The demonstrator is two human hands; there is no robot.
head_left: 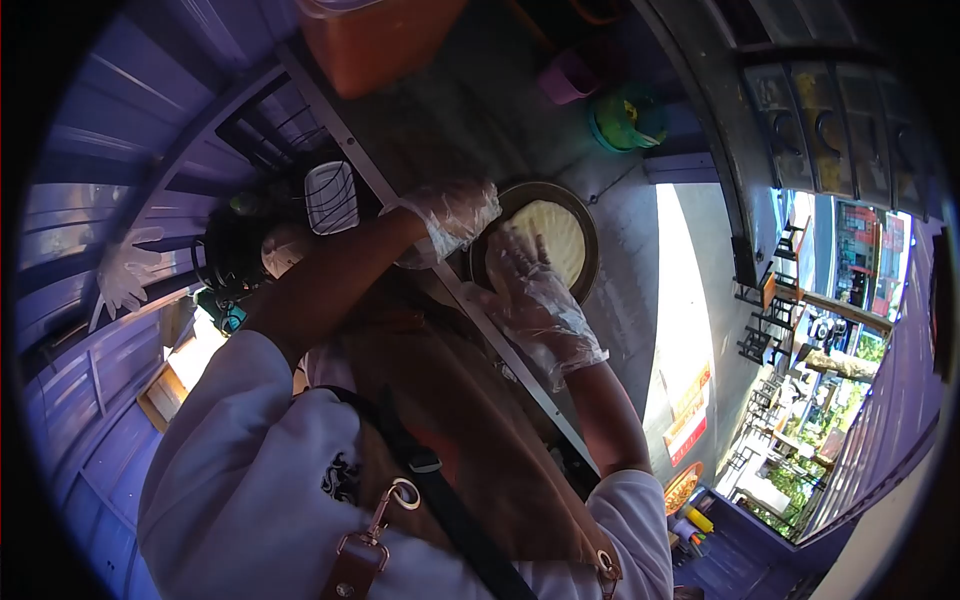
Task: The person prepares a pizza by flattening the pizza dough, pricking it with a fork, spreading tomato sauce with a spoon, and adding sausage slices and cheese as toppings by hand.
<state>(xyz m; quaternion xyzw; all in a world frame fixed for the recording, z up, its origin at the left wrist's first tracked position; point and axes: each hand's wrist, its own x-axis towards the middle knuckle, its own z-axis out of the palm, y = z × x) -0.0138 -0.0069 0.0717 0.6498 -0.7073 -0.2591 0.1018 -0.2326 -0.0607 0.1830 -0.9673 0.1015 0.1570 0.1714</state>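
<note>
Walls (pixel 120 130) are purple corrugated panels, curving round the left and upper view. A steel counter (pixel 480 120) runs diagonally, edged by a metal rail (pixel 350 150). An orange tub (pixel 375 45) stands at the top edge, with a pink cup (pixel 568 78) and a green container (pixel 625 120) near it. A wire basket (pixel 330 197) sits beside the rail. Bright daylight falls through the opening (pixel 680 300) at right; outside, stacked chairs (pixel 765 330) and trees (pixel 830 400) are visible.
</note>
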